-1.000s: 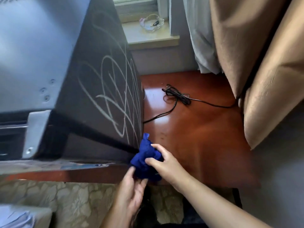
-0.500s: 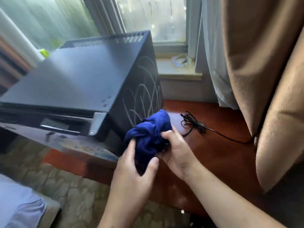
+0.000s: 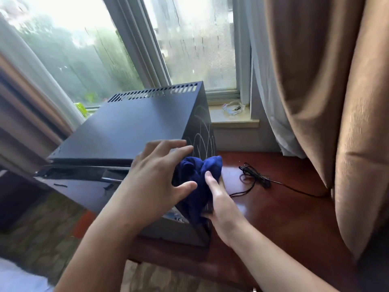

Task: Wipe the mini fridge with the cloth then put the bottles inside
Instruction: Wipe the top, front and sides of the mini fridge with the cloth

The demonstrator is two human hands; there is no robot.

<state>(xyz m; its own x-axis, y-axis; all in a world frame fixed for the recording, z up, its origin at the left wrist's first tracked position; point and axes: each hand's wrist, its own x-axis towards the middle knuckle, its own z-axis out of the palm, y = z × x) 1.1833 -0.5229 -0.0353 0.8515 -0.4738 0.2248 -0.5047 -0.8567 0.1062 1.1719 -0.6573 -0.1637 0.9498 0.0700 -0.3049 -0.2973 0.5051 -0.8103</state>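
The black mini fridge [image 3: 130, 127] stands on a red-brown wooden table [image 3: 273, 211], its right side marked with pale curved scribbles. A bunched dark blue cloth [image 3: 197, 182] is held at the fridge's front right corner. My right hand [image 3: 219, 199] grips the cloth from the right and below. My left hand [image 3: 155, 182] hovers over the cloth's left side with fingers spread, thumb touching the cloth. No bottles are in view.
A black cable [image 3: 254, 178] lies coiled on the table right of the fridge. Brown curtains [image 3: 328, 102] hang at the right, close to the table. A clear plastic item [image 3: 233, 107] rests on the window sill behind. Patterned carpet [image 3: 37, 234] lies below the table.
The view has risen from the fridge's lower side to its top. The cloth has come up with my right hand. My left hand has loosened from the cloth and spread its fingers.
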